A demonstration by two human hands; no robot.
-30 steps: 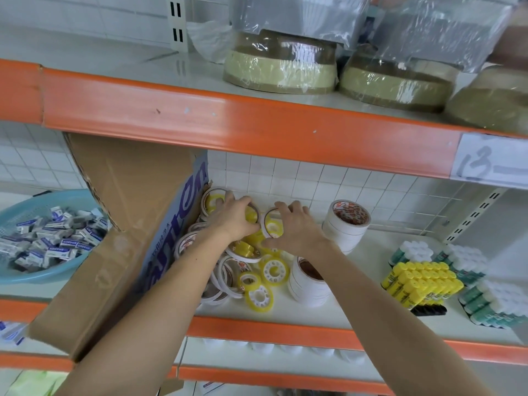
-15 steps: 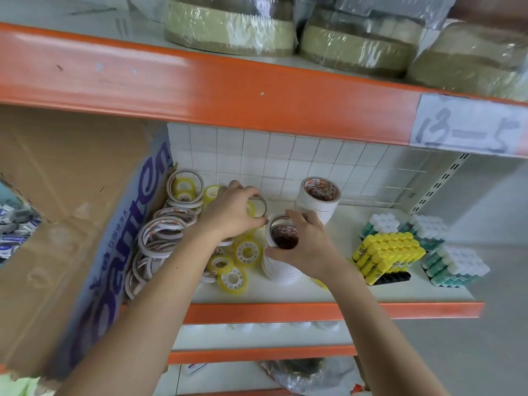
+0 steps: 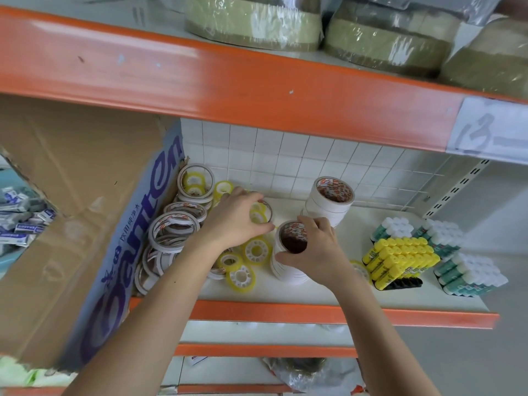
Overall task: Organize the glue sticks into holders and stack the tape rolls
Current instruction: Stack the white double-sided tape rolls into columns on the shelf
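**Both hands on tape rolls at the middle shelf**

We have both hands over the white shelf [image 3: 371, 292] with the orange front edge. Our right hand [image 3: 317, 250] curls its fingers [image 3: 307, 224] and thumb round the top roll of a short stack of white tape rolls [image 3: 285, 272]; the roll's dark red core faces up at us between thumb and fingers. Our left hand [image 3: 237, 221] reaches just left of that, fingers bent down over a thin white-rimmed tape roll [image 3: 264, 211] with yellow showing inside it, pinching its rim.

A second, taller stack of white tape [image 3: 328, 207] stands behind the right hand, near the tiled back wall. Loose small yellow tape rolls [image 3: 241, 277] lie flat on the shelf below the left wrist, and a heap of thin white rolls [image 3: 174, 227] leans against the cardboard box [image 3: 71, 238] with blue lettering that fills the left end of the shelf.

The glue sticks sit well to the right of the hands: a yellow block of glue sticks [image 3: 400, 257] lying in a black holder [image 3: 405, 283], with green-and-white glue sticks [image 3: 471, 274] bundled beside and behind it. Large wrapped tape rolls [image 3: 251, 24] rest on the upper shelf.
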